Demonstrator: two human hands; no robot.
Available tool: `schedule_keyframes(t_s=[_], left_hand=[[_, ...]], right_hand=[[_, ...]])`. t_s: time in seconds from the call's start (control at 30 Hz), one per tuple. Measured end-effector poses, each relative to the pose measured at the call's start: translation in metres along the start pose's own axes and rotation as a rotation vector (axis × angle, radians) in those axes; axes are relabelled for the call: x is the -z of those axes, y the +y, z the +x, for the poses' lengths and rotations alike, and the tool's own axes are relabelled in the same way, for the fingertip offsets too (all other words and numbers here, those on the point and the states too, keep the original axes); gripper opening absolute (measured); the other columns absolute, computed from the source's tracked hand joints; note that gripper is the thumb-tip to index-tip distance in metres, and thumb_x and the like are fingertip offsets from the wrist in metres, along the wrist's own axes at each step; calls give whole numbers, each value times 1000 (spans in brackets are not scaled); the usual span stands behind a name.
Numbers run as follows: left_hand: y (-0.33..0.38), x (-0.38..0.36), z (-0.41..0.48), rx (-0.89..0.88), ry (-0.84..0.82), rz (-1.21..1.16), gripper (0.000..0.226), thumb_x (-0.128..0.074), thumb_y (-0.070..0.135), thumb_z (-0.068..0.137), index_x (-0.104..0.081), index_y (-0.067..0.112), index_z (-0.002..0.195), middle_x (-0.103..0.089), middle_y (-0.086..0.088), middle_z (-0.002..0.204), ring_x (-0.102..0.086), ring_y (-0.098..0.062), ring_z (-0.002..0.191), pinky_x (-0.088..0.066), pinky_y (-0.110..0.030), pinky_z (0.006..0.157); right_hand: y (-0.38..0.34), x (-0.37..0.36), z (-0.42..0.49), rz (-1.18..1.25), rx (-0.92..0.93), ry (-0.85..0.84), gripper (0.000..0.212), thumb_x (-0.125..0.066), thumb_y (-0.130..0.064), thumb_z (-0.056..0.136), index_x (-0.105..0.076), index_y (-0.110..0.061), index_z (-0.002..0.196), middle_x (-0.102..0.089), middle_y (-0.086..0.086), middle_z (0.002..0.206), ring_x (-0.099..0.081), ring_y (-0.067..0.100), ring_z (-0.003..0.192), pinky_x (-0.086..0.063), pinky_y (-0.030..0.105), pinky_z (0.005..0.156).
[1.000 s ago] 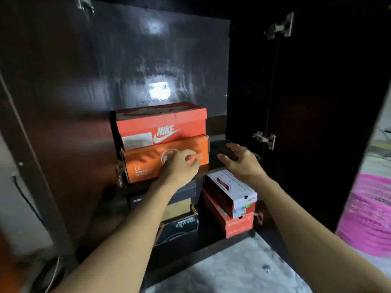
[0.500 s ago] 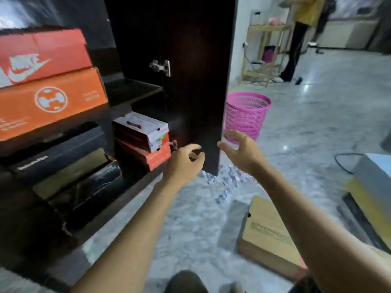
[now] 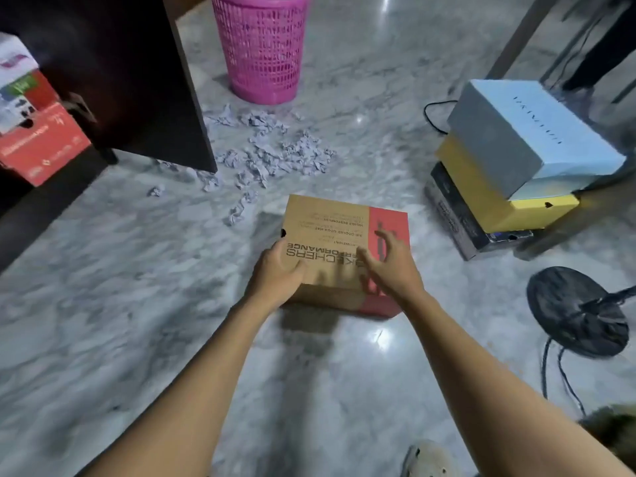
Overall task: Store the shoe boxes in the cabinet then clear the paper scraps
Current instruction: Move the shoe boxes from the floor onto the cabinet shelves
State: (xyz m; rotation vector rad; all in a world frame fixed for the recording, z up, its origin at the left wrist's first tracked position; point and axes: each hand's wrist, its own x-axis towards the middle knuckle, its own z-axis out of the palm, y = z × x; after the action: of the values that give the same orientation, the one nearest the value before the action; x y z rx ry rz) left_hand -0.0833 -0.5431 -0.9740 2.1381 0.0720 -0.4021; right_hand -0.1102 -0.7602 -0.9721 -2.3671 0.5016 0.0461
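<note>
a second ago both hands were empty up at the cabinet shelves; now the view has swung down to the floor (image 3: 137, 270) and they are on the next box. the left hand (image 3: 277, 275) grips the near left corner of the brown shoe box (image 3: 330, 222), thumb on the lid and fingers curled round the edge. the right hand (image 3: 390, 266) is spread wide over the lid by its red band, holding nothing; blur hides whether its fingers touch. the box lies flat on the floor, not yet lifted. this reads as the start of another carry, with storing unfinished: beyond, to the right, a stack of three boxes (image 3: 495, 139) waits. further off the paper scraps (image 3: 275, 149) lie scattered beside the open cabinet (image 3: 113, 74) door, untouched, with the pink basket (image 3: 261, 49) just behind them.
</note>
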Motion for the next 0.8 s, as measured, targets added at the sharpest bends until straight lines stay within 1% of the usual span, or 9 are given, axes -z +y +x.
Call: schedule_keyframes(t_s=[0.13,0.2,0.27,0.33,0.43,0.53,0.67,0.73,0.8], left_hand=[[-32,-31,19,86,37,64,69,-60,41,82,-29,41,144,-42,-5,137,-36,-29,132,-38,-46,107],[-44,-41,27,127,29,10,75,-59,46,76,-25,46,143,-44,-1,136,-39,-28,130,-41,-47,105],[-47,-47,35,171,51,-84,77,-58,52,68,-26,49,139,-50,3,133,-49,-24,123,-46,-46,100],[-44,-53,38,201,118,-145,72,-58,53,69,-34,45,136,-53,5,128,-54,-22,115,-49,-43,95],[-45,-56,33,229,282,-57,51,-61,55,76,-51,27,118,-60,1,117,-58,-24,101,-46,-34,79],[-61,-55,24,304,361,-12,54,-59,67,76,-51,22,104,-62,0,110,-56,-23,88,-43,-34,70],[-73,-55,18,350,302,-90,77,-55,75,75,-44,25,132,-55,3,129,-56,-26,111,-44,-36,79],[-76,-55,16,310,244,-150,71,-56,70,79,-42,30,136,-53,12,127,-54,-22,118,-40,-33,81],[-78,-52,14,261,212,-161,70,-55,72,77,-43,37,137,-57,16,128,-55,-19,119,-42,-31,84]], right_hand=[[42,-21,0,-135,-177,90,78,-67,-56,81,-39,-22,145,-36,16,149,-35,33,139,-36,52,109],[58,-29,1,-136,-250,126,84,-67,-59,75,-35,-26,145,-36,16,147,-32,34,140,-32,55,110],[68,-36,1,-34,-296,106,89,-67,-60,73,-27,-29,146,-41,14,139,-39,35,133,-37,52,106],[73,-41,1,67,-275,100,95,-67,-60,71,-22,-28,148,-44,12,133,-47,35,124,-44,48,100],[82,-43,-4,158,-228,202,91,-71,-61,65,-33,-25,139,-53,6,128,-53,28,118,-48,45,97],[102,-49,-27,320,-225,277,92,-76,-57,72,-31,-26,147,-55,-2,132,-55,15,119,-47,40,101],[121,-55,-47,519,-279,290,79,-78,-51,78,-36,-34,144,-54,-4,129,-57,14,116,-48,34,99],[121,-54,-47,523,-258,216,76,-78,-53,77,-40,-38,141,-56,-6,130,-57,12,117,-48,33,98],[117,-51,-46,513,-222,174,75,-81,-52,74,-43,-39,137,-60,-14,124,-59,2,111,-47,24,91]])
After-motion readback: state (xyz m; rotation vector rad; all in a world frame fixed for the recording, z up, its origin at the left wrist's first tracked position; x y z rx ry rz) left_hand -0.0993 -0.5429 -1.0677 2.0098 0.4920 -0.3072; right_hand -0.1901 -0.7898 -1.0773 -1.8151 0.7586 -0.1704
